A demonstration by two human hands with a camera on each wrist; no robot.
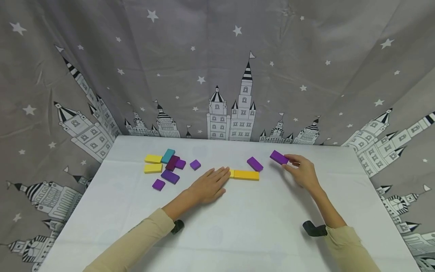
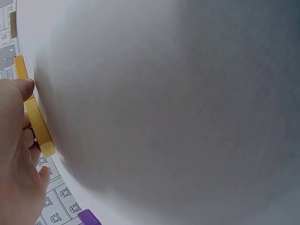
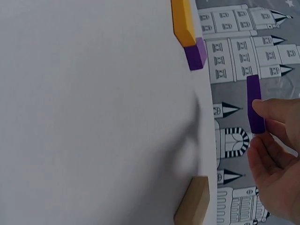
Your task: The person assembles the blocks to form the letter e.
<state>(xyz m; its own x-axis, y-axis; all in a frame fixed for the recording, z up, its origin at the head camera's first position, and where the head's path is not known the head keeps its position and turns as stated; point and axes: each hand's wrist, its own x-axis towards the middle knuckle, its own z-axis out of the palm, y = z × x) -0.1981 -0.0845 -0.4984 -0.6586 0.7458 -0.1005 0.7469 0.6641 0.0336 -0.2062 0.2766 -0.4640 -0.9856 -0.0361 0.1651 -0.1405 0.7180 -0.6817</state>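
A purple rectangular block (image 1: 279,157) is pinched between the thumb and fingers of my right hand (image 1: 300,170), raised above the table's right side. In the right wrist view the same purple block (image 3: 254,104) stands out against the curtain. My left hand (image 1: 210,185) lies with its fingers extended at the left end of a row of yellow blocks (image 1: 246,175), covering part of it. The left wrist view shows a yellow block (image 2: 40,126) with fingers behind it and the thumb overlapping its end. Behind the row's right end lies another purple block (image 1: 255,164).
On the left of the white table (image 1: 238,234) sit several purple blocks (image 1: 170,176), yellow blocks (image 1: 153,168), a teal block (image 1: 168,155) and a maroon block (image 1: 172,163). The right wrist view has a tan block (image 3: 193,201). A grey castle-print curtain (image 1: 190,75) hangs behind.
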